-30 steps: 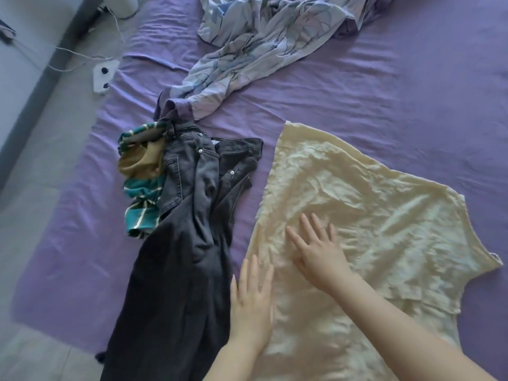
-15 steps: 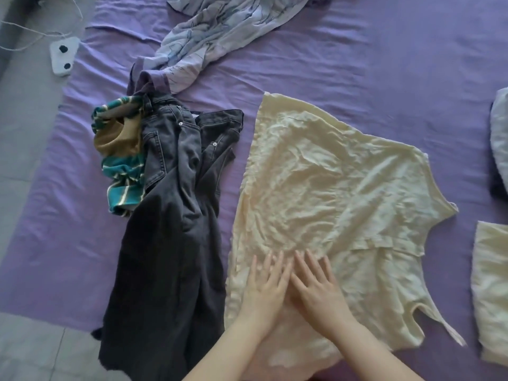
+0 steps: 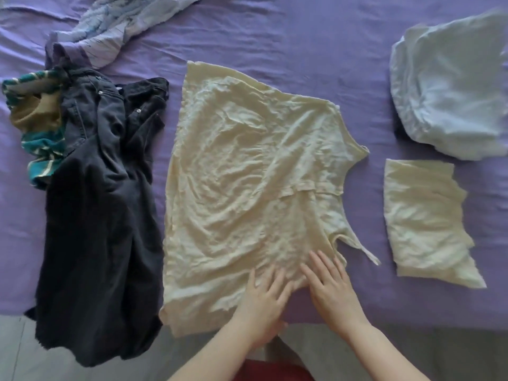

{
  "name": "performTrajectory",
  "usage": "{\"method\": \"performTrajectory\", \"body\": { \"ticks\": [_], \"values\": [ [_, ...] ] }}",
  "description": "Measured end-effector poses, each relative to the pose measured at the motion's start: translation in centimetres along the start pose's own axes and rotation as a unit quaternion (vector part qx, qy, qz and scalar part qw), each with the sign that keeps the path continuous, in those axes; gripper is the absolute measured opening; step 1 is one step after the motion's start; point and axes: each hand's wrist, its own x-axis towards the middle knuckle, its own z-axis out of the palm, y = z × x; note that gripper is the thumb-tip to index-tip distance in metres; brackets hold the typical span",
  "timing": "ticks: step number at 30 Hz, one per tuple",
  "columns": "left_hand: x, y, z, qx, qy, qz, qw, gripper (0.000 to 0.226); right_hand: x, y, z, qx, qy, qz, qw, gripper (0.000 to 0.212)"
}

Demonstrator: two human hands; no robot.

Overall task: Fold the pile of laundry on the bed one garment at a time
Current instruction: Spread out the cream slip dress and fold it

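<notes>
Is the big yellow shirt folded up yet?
Not yet. The yellow shirt lies spread flat on the purple bed, wrinkly, sleeves out. The left hand and right hand press flat on its bottom edge.

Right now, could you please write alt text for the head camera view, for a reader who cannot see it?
Both hands, left hand and right hand, press flat on the near edge of a cream top spread on a purple bed sheet. Dark jeans lie to its left; a folded cream garment lies to its right.
</notes>
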Motion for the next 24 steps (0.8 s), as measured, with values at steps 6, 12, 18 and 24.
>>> {"method": "performTrajectory", "body": {
  "ticks": [6, 12, 18, 24],
  "values": [
    [1.7, 1.9, -0.1, 0.082, 0.094, -0.044, 0.991, 0.047, -0.6, 5.1, -0.8, -0.011, -0.037, 0.143, 0.989, 0.074],
    [2.2, 1.4, -1.3, -0.046, 0.137, -0.064, 0.987, 0.021, 1.4, 6.9, -1.3, -0.021, -0.047, 0.100, 0.994, 0.075],
    [3.5, 2.3, -2.6, -0.048, 0.088, -0.143, 0.985, 0.036, 2.4, 7.4, -2.1, 0.057, -0.021, 0.093, 0.994, 0.073],
    [7.1, 6.4, -4.9, -0.018, 0.189, -0.052, 0.980, 0.060, 3.2, 6.8, -2.3, 0.081, 0.016, 0.086, 0.993, 0.070]
  ]
}}
